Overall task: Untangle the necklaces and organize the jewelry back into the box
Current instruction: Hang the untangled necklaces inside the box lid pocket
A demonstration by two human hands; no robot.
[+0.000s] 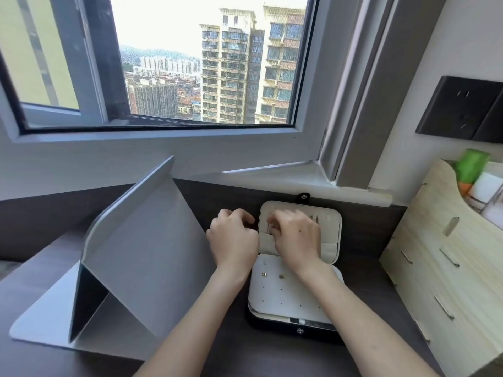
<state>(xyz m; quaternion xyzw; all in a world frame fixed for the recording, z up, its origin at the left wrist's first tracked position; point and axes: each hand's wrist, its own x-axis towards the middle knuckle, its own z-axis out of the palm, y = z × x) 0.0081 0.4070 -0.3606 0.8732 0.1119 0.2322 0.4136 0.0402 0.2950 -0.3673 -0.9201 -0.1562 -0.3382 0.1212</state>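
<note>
A small black jewelry box [334, 232] with a cream lining lies open on the dark desk, its lid tilted up at the back. A cream panel [275, 297] over its base carries two small earrings [272, 275]. My right hand [295, 235] lies over the left part of the lid's lining, its fingers curled at a thin chain [269, 227] there; whether they pinch it I cannot make out. My left hand [234, 238] sits just outside the lid's left edge, fingers curled; what it holds, if anything, is hidden.
A grey folded tablet stand [141, 257] rises to the left of the box. A light wooden organizer with drawers [446, 268] stands at the right, bottles inside it. The window sill [272, 172] runs behind. A dark wall socket [460, 107] sits upper right.
</note>
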